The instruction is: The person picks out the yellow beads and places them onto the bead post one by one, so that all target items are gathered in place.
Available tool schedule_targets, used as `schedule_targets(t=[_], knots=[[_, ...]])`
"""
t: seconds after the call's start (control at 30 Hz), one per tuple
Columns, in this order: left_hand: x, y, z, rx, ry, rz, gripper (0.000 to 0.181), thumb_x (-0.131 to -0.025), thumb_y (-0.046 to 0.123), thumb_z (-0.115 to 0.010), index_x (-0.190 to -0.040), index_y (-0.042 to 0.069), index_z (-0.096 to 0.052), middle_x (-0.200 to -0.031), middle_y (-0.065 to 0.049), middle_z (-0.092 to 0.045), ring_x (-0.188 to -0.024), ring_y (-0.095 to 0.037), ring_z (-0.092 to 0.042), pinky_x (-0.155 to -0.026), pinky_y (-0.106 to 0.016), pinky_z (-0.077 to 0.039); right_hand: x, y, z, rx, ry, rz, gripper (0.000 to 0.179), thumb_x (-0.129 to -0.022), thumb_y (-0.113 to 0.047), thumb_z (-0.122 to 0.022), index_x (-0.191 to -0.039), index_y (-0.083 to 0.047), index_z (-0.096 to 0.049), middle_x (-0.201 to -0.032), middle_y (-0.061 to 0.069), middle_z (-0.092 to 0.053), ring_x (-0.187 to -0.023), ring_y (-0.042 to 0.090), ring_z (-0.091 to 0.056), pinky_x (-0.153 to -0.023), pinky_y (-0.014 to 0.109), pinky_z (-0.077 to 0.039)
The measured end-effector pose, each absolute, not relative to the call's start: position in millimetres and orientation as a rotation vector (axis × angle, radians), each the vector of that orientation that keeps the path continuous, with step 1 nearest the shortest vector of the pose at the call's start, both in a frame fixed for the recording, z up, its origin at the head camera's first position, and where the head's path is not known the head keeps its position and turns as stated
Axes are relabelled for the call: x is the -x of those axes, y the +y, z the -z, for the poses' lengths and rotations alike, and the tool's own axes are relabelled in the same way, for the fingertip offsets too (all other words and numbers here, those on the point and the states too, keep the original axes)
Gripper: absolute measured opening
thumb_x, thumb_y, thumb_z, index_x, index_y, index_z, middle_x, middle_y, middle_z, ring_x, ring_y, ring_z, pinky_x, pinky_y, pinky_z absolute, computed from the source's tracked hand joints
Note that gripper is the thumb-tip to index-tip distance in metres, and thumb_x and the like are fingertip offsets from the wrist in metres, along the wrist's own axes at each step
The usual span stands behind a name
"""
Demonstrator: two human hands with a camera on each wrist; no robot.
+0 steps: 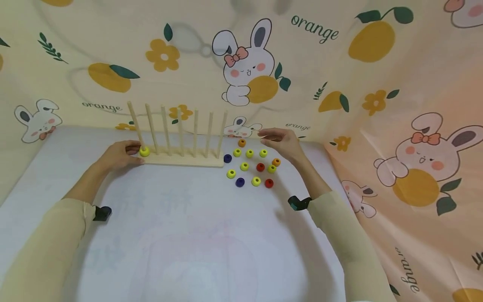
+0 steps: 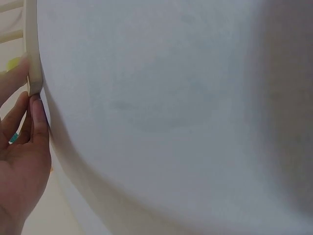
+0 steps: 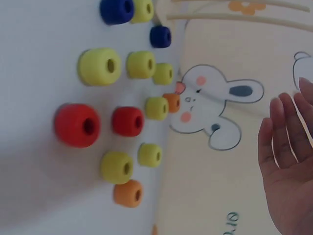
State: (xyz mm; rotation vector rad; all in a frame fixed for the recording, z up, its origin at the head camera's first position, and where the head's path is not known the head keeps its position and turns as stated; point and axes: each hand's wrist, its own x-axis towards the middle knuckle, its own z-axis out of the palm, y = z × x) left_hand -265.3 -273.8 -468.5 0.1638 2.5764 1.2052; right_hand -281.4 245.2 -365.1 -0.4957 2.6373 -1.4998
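Note:
A wooden peg rack [image 1: 181, 160] with several upright pegs stands toward the back of the table. At its left end my left hand [image 1: 118, 156] grips the base, thumb along the front edge; the left wrist view shows the fingers [image 2: 39, 115] against the base's corner. One yellow bead [image 1: 144, 151] sits at the bottom of the leftmost peg, beside that hand. Above the loose beads, my right hand [image 1: 283, 143] hovers with fingers extended and holds nothing. The right wrist view shows its fingers [image 3: 281, 129] nearly straight, apart from the beads.
Loose beads lie right of the rack: several yellow, among them one yellow bead [image 1: 256, 181], plus a red bead [image 1: 269, 183], a blue bead [image 1: 240, 182] and an orange bead [image 1: 242, 143]. Behind them rises a printed cloth [image 1: 196, 25], which also lines the right side.

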Motion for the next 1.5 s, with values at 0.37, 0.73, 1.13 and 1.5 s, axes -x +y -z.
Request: schedule_targets(t=[0.37, 0.73, 1.13, 1.5], knots=[[266.3, -270.3, 468.0, -0.176, 2.571, -1.198, 0.077, -0.09, 0.016, -0.075, -0.145, -0.015, -0.032, -0.145, -0.035, -0.04, -0.133, -0.047, -0.041, -0.112, -0.054, -0.036, 265.9, 273.2, 396.3, 0.463, 2.635, 1.56, 0.029, -0.092, -0.019, -0.073, -0.119, -0.01, -0.072, -0.117, 0.012, -0.071, -0.102, 0.024, -0.069, -0.086, 0.025, -0.057], [268.4, -268.9, 469.2, -0.153, 2.575, -1.207, 0.078, -0.09, 0.016, -0.075, -0.146, -0.015, -0.03, -0.145, -0.035, -0.04, -0.134, -0.047, -0.041, -0.112, -0.054, -0.035, 240.6, 285.9, 401.5, 0.409, 2.663, 1.541, 0.029, -0.091, -0.007, -0.071, -0.119, 0.002, -0.07, -0.116, 0.02, -0.07, -0.102, 0.031, -0.069, -0.085, 0.021, -0.056], [265.6, -269.1, 470.4, -0.122, 2.562, -1.23, 0.076, -0.09, 0.012, -0.074, -0.146, -0.015, -0.031, -0.146, -0.035, -0.039, -0.135, -0.046, -0.04, -0.113, -0.053, -0.035, 228.3, 296.0, 425.7, 0.366, 2.662, 1.543, 0.031, -0.089, -0.001, -0.072, -0.118, 0.01, -0.067, -0.117, 0.029, -0.067, -0.112, 0.042, -0.061, -0.084, 0.015, -0.053], [267.5, -273.3, 470.2, -0.125, 2.567, -1.23, 0.076, -0.09, 0.015, -0.075, -0.146, -0.014, -0.032, -0.144, -0.034, -0.041, -0.134, -0.046, -0.041, -0.112, -0.054, -0.035, 242.5, 312.0, 466.1, 0.194, 2.69, 1.501, 0.03, -0.091, -0.013, -0.074, -0.119, -0.003, -0.071, -0.123, 0.014, -0.068, -0.118, 0.028, -0.06, -0.098, 0.033, -0.052]])
